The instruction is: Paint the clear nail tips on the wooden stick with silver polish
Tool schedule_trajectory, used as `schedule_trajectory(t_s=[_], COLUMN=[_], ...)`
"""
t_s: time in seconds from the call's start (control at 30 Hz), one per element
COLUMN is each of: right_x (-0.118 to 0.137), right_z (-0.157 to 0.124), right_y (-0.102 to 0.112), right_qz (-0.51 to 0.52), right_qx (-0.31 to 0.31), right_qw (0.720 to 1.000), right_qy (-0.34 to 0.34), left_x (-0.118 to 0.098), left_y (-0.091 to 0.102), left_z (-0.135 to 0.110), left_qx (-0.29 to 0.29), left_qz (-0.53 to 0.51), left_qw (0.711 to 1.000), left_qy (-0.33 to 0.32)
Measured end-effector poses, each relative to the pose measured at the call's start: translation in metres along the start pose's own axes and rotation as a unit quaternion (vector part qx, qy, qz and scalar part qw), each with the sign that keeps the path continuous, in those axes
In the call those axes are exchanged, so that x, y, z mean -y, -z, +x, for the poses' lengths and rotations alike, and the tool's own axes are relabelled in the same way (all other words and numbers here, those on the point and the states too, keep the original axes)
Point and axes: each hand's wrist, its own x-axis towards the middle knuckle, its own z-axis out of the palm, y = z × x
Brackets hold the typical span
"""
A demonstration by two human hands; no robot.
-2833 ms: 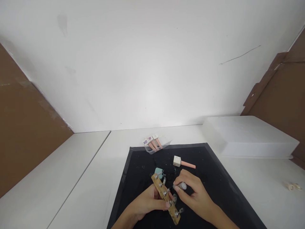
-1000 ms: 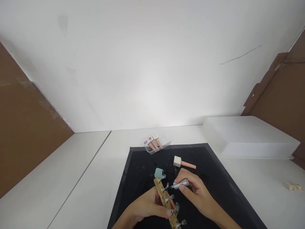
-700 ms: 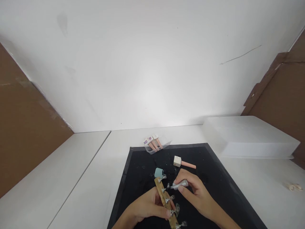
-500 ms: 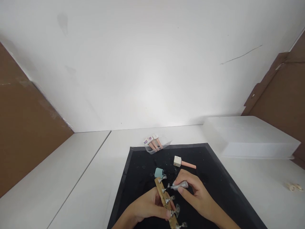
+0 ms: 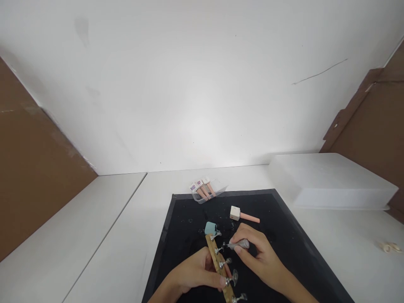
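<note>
In my left hand (image 5: 202, 269) is a narrow wooden strip (image 5: 217, 263), held at a slant with the thumb on its lower part. Several small metal stems stand along the strip, some topped with clear or shiny nail-like tips (image 5: 235, 277). Between the thumb and fingers of my right hand (image 5: 259, 252) is a silver-handled brush (image 5: 241, 244). Its dark end points left, close beside the second stem from the top; whether it touches is too small to tell. Just beyond the strip's upper end sits a small teal container (image 5: 211, 228).
A white block-shaped bottle with a long pink handle (image 5: 249, 217) lies on the black mat (image 5: 195, 210). Behind it, a clear tray (image 5: 221, 188) holds several similar ones. A large white box (image 5: 337, 181) stands at the right, with small cream rings (image 5: 389, 247) nearer.
The brush end has shifted very slightly right, away from the second stem. My left hand and the strip have hardly moved.
</note>
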Motion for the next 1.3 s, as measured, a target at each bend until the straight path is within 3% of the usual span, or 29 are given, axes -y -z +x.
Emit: schedule_trajectory(t_s=[1.3], right_x=[-0.0019], right_z=[0.0017], right_y=[-0.0015], right_qz=[-0.058], right_qx=[-0.036], right_qw=[0.998], right_qy=[-0.012], left_x=[0.0007], left_y=[0.0000], left_z=[-0.0027], left_qx=[0.010], left_qz=[-0.001], left_qw=[1.000], left_qy=[0.008])
